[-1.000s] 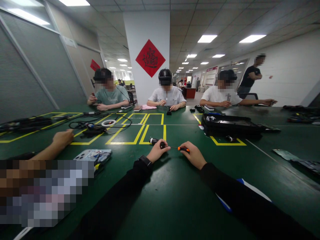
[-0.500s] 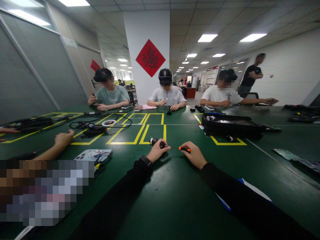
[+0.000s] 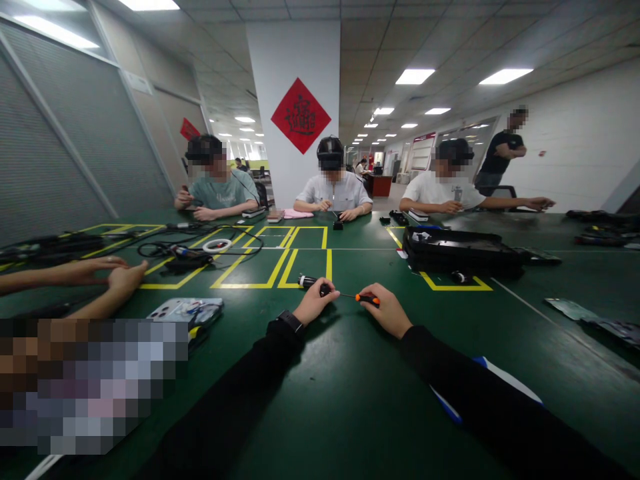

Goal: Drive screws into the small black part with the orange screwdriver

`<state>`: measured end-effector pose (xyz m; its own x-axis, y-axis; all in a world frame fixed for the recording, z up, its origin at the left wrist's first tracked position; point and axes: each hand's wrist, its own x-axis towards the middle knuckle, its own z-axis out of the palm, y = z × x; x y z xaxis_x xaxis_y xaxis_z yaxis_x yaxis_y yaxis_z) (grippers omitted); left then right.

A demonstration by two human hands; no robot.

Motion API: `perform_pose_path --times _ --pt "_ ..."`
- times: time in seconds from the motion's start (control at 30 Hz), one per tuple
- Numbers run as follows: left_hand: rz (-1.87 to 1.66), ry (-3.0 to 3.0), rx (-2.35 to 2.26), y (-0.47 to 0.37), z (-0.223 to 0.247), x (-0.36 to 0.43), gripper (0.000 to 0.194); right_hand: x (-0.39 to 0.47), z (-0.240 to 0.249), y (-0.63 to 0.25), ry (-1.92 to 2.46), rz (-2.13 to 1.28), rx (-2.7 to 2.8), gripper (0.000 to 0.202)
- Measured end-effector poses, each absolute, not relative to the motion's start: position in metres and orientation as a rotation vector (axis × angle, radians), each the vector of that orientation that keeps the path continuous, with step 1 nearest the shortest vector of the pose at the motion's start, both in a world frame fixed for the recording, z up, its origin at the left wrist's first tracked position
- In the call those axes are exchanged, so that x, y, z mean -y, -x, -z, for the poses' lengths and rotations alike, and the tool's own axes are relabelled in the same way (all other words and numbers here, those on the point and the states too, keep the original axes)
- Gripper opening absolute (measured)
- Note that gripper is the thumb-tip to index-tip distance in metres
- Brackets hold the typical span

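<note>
My left hand [image 3: 314,302] is closed around a black cylindrical part [image 3: 306,282] with a pale band near its far end. A round dark end of it shows by the thumb; the rest is hidden by my fingers. In my right hand [image 3: 389,312] is a screwdriver [image 3: 368,300] with an orange and black handle. Its thin shaft points left and reaches the round end by my left thumb. Whether the tip sits in a screw is too small to tell. Both hands are just above the green table [image 3: 320,413].
At the left, a co-worker's hands [image 3: 117,273] are close together near black cables [image 3: 187,257] and a pale blue case [image 3: 187,310]. A black tray [image 3: 465,250] stands right of centre. A white and blue object [image 3: 510,380] lies partly under my right sleeve. Three people sit opposite.
The co-worker's other hand has come in from the left edge to meet the first. My hands and the screwdriver have hardly moved.
</note>
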<state>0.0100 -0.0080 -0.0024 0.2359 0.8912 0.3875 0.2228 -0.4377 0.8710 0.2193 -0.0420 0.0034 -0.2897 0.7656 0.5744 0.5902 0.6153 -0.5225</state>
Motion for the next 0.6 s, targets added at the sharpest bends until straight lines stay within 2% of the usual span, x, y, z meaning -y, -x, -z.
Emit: perform_pose_path --times 0.23,0.5,0.6 --pt "-1.189 -1.803 -1.009 -0.0088 0.0044 0.0070 0.021 0.0401 0.0001 -0.2183 1.059 -0.309 2.016 0.019" --pt "-1.187 -1.744 -1.035 -0.0094 0.0017 0.0093 0.019 0.0381 0.0012 -0.2173 1.076 -0.256 2.105 0.012" --pt "-1.164 -1.719 -1.026 -0.0093 -0.0009 0.0115 0.018 0.0382 0.0016 -0.2172 1.093 -0.278 2.089 0.017"
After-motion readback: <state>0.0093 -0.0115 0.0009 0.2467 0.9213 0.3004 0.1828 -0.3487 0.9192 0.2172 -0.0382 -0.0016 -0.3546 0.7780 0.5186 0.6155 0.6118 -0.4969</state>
